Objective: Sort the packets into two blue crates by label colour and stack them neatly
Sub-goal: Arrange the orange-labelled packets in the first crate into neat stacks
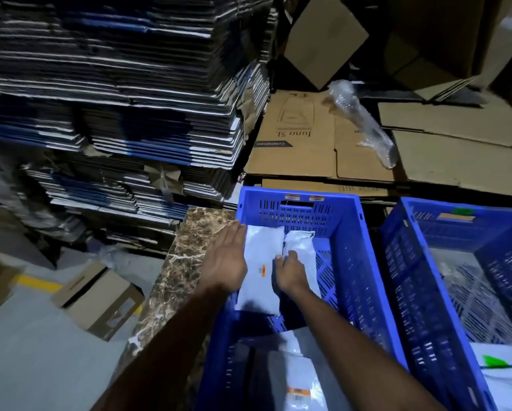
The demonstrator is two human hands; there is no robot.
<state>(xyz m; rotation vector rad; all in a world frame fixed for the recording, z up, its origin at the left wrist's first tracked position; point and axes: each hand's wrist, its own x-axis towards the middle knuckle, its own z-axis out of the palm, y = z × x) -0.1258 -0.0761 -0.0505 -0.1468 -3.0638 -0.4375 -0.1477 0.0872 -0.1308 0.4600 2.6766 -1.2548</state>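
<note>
To your left towers a stack of flattened cartons [109, 93], and flat brown cardboard sheets [323, 137] lie beyond the crates with a roll of clear plastic wrap [364, 123] on top. In front of you sit two blue crates side by side on a marbled slab [186, 262] — the left crate [346, 232] under your arms, the right crate [409, 262] just beside it. On the grey floor to the left lies a small cardboard box [100, 298].

Inside the left crate, at its far end, two grey packets lie next to each other: the left packet [262, 256], bearing a small orange label, and the right packet [300, 241]. Nearer you in the same crate lies an orange-labelled packet [296, 381]. In the right crate a green-labelled packet [498, 366] rests at the near end.

Your left hand [226, 259] lies flat with fingers straight and together, pressing along the left packet's left edge against the crate wall. Your right hand [290, 271] has its fingers curled down at the seam between the two packets — whether it actually pinches one you cannot tell.
</note>
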